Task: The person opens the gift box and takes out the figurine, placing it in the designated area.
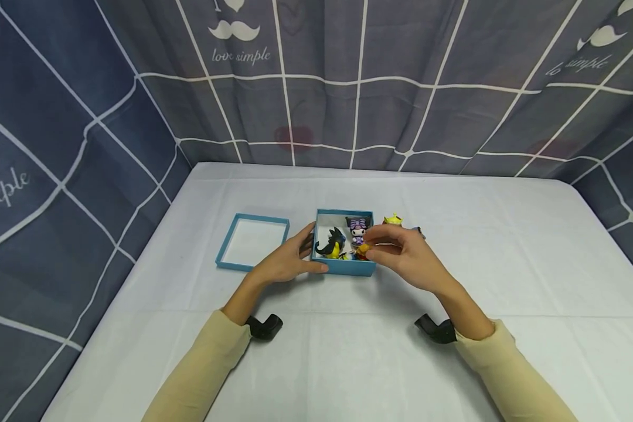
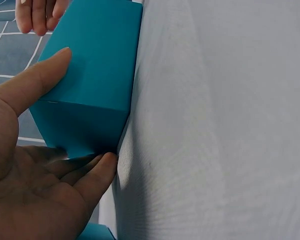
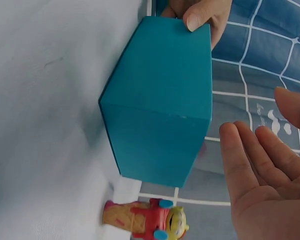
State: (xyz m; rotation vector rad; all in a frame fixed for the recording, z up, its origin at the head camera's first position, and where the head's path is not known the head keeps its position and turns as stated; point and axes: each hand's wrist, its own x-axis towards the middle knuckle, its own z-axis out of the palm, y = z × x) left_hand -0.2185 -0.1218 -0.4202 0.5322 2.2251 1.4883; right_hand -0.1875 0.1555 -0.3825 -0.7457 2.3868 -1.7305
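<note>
A blue open box (image 1: 348,268) stands on the white tablecloth with several small toy figures inside. Among them are a black-and-yellow figure (image 1: 333,243) and a purple-and-white figure (image 1: 357,230). My left hand (image 1: 289,258) holds the box's left front corner, thumb on the front face and fingers along the left side. Over the box's right side reaches my right hand (image 1: 407,258), its fingertips close to an orange figure (image 1: 363,251). In the right wrist view, the right hand's fingers (image 3: 260,155) look straight, thumb apart, with nothing visible between them.
Left of the box lies a shallow blue lid (image 1: 234,266) with a white inside. Behind the right hand stands a toy with a yellow head (image 1: 392,220) and red body, partly hidden. A small dark-and-blue item (image 1: 419,232) shows beside it. Grey checked curtains (image 1: 322,111) hang around the table.
</note>
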